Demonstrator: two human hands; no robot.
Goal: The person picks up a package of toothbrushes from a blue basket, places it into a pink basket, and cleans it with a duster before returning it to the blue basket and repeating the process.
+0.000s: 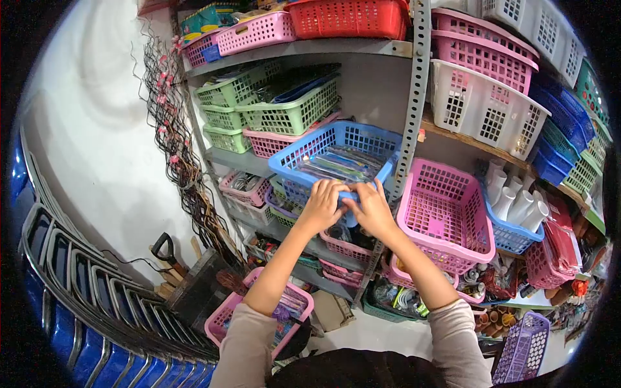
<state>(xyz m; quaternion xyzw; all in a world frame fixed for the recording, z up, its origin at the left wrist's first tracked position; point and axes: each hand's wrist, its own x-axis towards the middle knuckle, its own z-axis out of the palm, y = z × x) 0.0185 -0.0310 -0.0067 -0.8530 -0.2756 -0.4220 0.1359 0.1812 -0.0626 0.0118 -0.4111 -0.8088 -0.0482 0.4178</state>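
A blue plastic basket [293, 173] juts out from the shelf in front of me, with slim items in clear plastic [343, 161] lying inside. My left hand [321, 205] is closed over the middle of its front rim. Close beside it, my right hand [370, 208] is curled on the same rim, the two thumbs nearly meeting. The fingertips are partly hidden by the rim. Left of the blue basket, green baskets [291, 116] are stacked on a pink one. To the right, below my right hand's level, is a pink basket [446, 207].
A perforated metal post [412, 97] rises just right of the blue basket. Stacked blue chairs [90, 317] line the left side. A pink basket with packets [223, 317] stands on the floor. White cylinders [517, 204] fill a basket at right.
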